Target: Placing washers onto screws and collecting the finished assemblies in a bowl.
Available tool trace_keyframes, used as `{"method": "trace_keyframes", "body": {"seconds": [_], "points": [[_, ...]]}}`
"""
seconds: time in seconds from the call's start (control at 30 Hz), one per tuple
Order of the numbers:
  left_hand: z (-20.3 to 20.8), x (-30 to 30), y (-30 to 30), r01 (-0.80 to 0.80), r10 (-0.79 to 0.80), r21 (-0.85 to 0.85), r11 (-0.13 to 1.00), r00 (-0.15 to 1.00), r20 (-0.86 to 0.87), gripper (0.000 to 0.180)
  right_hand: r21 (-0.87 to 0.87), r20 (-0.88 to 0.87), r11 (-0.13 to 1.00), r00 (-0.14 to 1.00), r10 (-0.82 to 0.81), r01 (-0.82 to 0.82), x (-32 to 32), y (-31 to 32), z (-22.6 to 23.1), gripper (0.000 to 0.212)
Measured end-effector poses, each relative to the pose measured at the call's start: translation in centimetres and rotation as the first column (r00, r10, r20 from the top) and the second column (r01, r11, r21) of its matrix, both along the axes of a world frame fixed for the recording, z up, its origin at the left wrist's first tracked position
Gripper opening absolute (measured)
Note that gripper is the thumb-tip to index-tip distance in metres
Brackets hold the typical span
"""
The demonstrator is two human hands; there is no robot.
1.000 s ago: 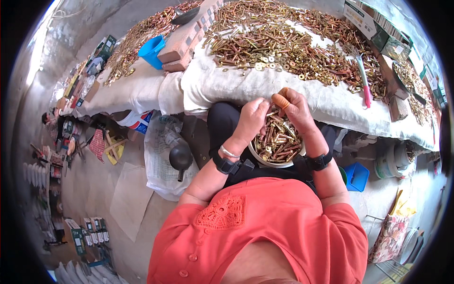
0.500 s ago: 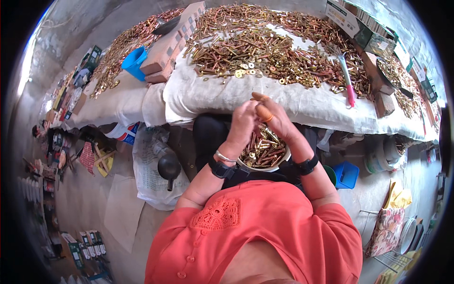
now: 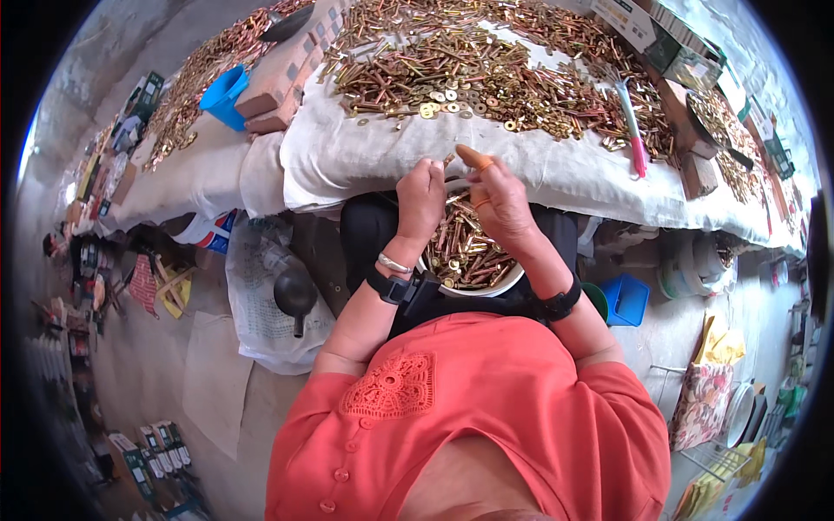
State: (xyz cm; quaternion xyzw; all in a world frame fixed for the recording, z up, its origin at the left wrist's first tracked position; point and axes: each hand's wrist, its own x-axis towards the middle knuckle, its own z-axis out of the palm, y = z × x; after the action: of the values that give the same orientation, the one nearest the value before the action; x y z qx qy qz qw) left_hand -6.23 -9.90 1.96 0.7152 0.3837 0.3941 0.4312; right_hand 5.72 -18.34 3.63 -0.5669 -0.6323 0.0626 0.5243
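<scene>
My left hand is closed, and a small brass-coloured fastener pokes out at its fingertips. Close beside it, my right hand has its fingers curled, with orange finger cots on them; whatever is pinched there is hidden. Both hands are over a white bucket between my knees. Brass and copper-coloured bolts fill it. Beyond the hands, a large heap of similar bolts covers the cloth-draped table, with several flat washers at its near edge.
Bricks and a blue cup stand at the left of the table. A pink-handled brush lies right, near more bricks and cardboard boxes. A blue bin is on the floor at right, a dark flask-shaped thing at left.
My hands have drawn apart from each other, the left one turning more upright. A small fastener now shows at the left fingertips. The whole view has shifted slightly.
</scene>
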Motion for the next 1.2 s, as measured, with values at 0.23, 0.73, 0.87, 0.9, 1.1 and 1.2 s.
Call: {"method": "trace_keyframes", "body": {"seconds": [0.23,0.73,0.87,0.9,1.1,1.2], "points": [[-1.2,0.4,-0.4,0.304,-0.136,-0.514,0.802,0.931,0.339,0.029,-0.083,-0.384,0.991,0.921,0.064,-0.104,2.9,1.2,-2.3,0.039],[-1.0,1.4,-0.8,0.409,-0.265,-0.512,0.755,0.905,0.333,0.027,-0.469,-0.478,0.851,0.878,-0.021,-0.235,5.7,2.4,-3.1,0.018],[-1.2,1.5,-0.2,0.433,-0.246,-0.553,0.712,0.891,0.381,0.027,-0.342,-0.594,0.876,0.801,0.078,-0.339,5.9,2.4,-3.0,0.023],[-1.2,1.6,0.0,0.437,-0.247,-0.557,0.707,0.89,0.384,0.028,-0.28,-0.61,0.895,0.784,0.113,-0.347,5.8,2.4,-3.1,0.024],[-1.1,1.8,0.3,0.438,-0.236,-0.581,0.686,0.889,0.392,0.028,-0.408,-0.49,0.853,0.866,0.097,-0.326,6.9,3.4,-3.3,0.025],[-0.7,2.0,0.7,0.442,-0.231,-0.59,0.676,0.887,0.4,0.029,-0.312,-0.578,0.882,0.807,0.119,-0.354,6.4,3.4,-3.2,0.026]]}}
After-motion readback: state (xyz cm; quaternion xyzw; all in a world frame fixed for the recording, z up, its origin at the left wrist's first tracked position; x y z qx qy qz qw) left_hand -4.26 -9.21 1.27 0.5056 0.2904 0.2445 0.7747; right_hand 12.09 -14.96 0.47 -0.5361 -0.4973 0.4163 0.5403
